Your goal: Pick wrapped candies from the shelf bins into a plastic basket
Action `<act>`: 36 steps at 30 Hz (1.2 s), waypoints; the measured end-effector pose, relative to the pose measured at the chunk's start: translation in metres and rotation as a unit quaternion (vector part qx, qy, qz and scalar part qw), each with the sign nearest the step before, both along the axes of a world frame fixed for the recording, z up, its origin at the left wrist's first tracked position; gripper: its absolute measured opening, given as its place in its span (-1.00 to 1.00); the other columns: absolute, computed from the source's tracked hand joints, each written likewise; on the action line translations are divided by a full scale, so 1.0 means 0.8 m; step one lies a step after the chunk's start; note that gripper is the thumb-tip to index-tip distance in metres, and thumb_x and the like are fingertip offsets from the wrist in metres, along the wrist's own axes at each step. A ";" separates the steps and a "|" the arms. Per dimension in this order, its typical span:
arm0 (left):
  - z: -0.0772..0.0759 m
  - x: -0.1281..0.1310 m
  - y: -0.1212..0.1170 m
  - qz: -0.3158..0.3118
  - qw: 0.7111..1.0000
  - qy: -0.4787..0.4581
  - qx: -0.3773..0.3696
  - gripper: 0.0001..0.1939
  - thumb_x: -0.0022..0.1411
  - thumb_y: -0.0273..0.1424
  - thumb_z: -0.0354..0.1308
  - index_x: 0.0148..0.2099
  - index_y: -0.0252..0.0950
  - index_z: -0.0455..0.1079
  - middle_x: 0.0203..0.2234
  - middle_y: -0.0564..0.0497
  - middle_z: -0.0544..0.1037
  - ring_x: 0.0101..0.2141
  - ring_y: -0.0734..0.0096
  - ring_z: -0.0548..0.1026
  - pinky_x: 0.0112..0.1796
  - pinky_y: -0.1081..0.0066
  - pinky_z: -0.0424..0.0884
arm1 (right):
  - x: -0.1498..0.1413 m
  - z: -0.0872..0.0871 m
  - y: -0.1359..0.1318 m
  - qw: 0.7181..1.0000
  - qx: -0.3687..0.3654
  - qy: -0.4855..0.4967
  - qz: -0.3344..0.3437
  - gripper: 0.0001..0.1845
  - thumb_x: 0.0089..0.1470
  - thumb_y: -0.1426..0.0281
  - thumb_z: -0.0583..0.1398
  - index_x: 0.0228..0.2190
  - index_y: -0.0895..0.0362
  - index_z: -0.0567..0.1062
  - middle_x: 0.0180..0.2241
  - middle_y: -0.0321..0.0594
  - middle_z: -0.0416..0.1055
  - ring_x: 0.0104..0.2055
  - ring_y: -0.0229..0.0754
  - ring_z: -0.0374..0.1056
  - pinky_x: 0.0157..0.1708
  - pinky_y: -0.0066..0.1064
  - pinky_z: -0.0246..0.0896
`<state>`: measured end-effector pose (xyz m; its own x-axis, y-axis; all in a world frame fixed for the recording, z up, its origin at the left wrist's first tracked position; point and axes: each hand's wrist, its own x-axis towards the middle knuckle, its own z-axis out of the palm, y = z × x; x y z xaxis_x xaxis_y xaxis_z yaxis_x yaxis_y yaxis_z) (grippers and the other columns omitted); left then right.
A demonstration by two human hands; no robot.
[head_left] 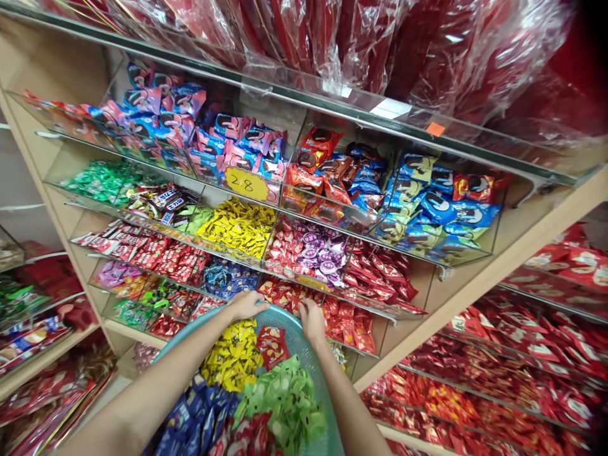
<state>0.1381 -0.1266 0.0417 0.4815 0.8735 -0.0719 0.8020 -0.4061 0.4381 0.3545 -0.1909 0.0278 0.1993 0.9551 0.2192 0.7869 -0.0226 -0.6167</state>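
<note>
A green plastic basket (327, 405) stands below my arms, its far rim close to the shelf. In it lie yellow-wrapped candies (234, 354), blue packets (192, 418), light green packets (282, 402) and red packets (273, 345). My left hand (247, 304) is above the basket's far rim, fingers stretched toward the red-wrapped candies (287, 292) on a low shelf. At the right end of those candies, my right hand (311, 321) has its fingers curled together. What its fingertips hold, if anything, is hidden.
Stepped clear shelf bins hold snack cakes (237, 142), yellow candies (240, 227), purple candies (325, 250) and chocolate bars (168, 201). A yellow price tag (246, 183) reads 28. Above, a glass shelf edge (304, 98) juts out under plastic-wrapped red goods. A slanting wooden side panel (475, 278) borders the right.
</note>
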 end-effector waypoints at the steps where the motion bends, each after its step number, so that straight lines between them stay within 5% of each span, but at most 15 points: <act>1: -0.002 0.000 0.001 0.000 1.000 0.000 0.001 -0.55 0.11 0.03 -0.08 -0.25 -0.17 0.42 -0.37 0.01 0.50 -0.35 0.31 0.43 -0.39 0.46 0.19 | 0.001 0.003 -0.004 1.000 0.015 0.022 0.000 -0.68 0.15 0.32 -0.07 -0.27 0.16 0.42 -0.25 -0.09 0.43 -0.24 -0.17 0.33 -0.23 -0.42 0.14; 6: -0.013 -0.001 0.009 -0.007 1.000 0.002 0.013 -0.52 0.11 0.06 -0.11 -0.24 -0.15 0.43 -0.39 0.03 0.50 -0.35 0.31 0.43 -0.41 0.47 0.18 | 0.006 0.012 -0.023 0.988 0.052 0.144 0.010 -0.61 0.12 0.18 -0.05 -0.29 0.20 0.40 -0.36 -0.12 0.43 -0.35 -0.20 0.31 -0.33 -0.43 0.21; 15: -0.017 -0.001 0.010 -0.014 1.000 -0.009 0.017 -0.53 0.11 0.05 -0.11 -0.27 -0.17 0.42 -0.43 0.04 0.49 -0.40 0.36 0.42 -0.45 0.49 0.13 | 0.004 0.004 -0.031 0.964 -0.004 0.256 0.078 -0.60 0.00 0.09 0.03 -0.44 0.19 0.39 -0.54 -0.27 0.33 -0.50 -0.28 0.24 -0.50 -0.48 0.18; 25: -0.011 0.000 0.004 -0.014 1.000 -0.013 0.017 -0.53 0.12 0.03 -0.10 -0.27 -0.21 0.42 -0.41 0.04 0.49 -0.37 0.37 0.42 -0.44 0.49 0.13 | -0.027 0.015 -0.045 0.936 -0.147 0.158 0.278 -0.76 0.07 0.25 0.07 -0.40 0.15 0.43 -0.68 -0.39 0.31 -0.64 -0.34 0.24 -0.60 -0.56 0.09; 36: -0.016 -0.001 0.007 -0.016 0.999 -0.008 0.030 -0.53 0.12 0.04 -0.11 -0.31 -0.20 0.41 -0.43 0.04 0.49 -0.38 0.35 0.42 -0.44 0.49 0.13 | -0.071 0.001 -0.027 0.900 -0.237 -0.032 0.364 -0.88 -0.08 0.48 0.15 -0.59 0.14 0.46 -0.75 -0.45 0.28 -0.65 -0.38 0.21 -0.58 -0.59 0.07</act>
<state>0.1376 -0.1209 0.0289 0.5099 0.8602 -0.0117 0.7809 -0.4571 0.4256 0.2975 -0.2128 0.0285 -0.5154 0.8170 -0.2587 0.7331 0.2641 -0.6267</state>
